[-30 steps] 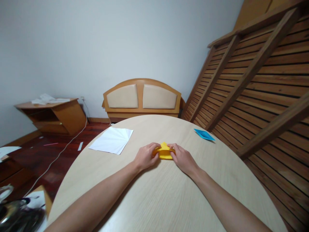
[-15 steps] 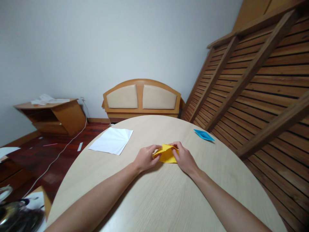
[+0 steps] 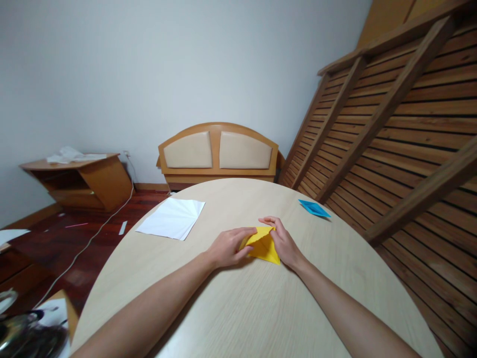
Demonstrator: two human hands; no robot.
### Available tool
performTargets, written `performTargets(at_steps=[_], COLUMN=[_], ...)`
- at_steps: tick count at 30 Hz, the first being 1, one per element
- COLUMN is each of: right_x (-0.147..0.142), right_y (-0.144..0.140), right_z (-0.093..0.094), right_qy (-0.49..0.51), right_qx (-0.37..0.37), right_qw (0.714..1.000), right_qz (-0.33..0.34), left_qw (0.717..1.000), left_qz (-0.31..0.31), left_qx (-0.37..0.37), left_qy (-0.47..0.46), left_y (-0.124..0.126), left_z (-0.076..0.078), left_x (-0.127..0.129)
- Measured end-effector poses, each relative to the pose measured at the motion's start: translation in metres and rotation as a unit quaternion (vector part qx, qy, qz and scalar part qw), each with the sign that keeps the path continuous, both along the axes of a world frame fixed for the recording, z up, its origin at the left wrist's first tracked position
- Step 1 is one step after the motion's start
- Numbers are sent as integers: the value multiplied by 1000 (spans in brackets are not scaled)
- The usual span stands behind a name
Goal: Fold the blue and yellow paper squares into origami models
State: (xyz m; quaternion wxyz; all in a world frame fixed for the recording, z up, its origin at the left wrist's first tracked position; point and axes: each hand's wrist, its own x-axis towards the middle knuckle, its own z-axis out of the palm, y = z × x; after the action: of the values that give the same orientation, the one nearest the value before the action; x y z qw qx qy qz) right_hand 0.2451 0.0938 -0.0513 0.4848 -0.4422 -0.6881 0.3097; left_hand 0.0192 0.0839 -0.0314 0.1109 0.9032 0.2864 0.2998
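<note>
Yellow paper (image 3: 264, 245) pinched flat on bench (image 3: 238, 303) between left hand (image 3: 228, 247) fingers and right hand (image 3: 283, 243) fingers.

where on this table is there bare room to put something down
Bare: the near table between the forearms, and the far rim between the white paper and blue paper. Crowded: the middle, where left hand and right hand press the yellow paper.

yellow paper (image 3: 264, 246): nothing printed on it
white sheets (image 3: 172, 222): blank, no writing
blue paper (image 3: 313, 208): no text either
</note>
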Motion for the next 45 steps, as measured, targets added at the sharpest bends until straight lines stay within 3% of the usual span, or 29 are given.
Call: performTargets(at_steps=[4,9,16,23,31,38,45], right_x=[6,12,17,7,-1,2,3], right_y=[3,13,19,0,-12,-12,-13], right_z=[1,-5,-13,8,12,15,7], right_qy=[44,73,11,-104,-286,-307,-329], right_qx=[-44,-58,-38,28,109,123,83], right_qw=[998,994,996,994,947,939,935], right_qz=[-8,-64,-77,-18,94,98,103], left_qw=[999,997,992,991,991,994,991], left_qz=[-6,-39,-67,-8,85,37,15], left_qx=[-3,5,3,5,20,6,-33], left_qy=[33,66,103,133,101,104,133], left_y=[0,1,-1,-2,4,9,9], left_z=[0,0,-1,5,-1,-8,-7], left_x=[0,1,2,4,3,0,-3])
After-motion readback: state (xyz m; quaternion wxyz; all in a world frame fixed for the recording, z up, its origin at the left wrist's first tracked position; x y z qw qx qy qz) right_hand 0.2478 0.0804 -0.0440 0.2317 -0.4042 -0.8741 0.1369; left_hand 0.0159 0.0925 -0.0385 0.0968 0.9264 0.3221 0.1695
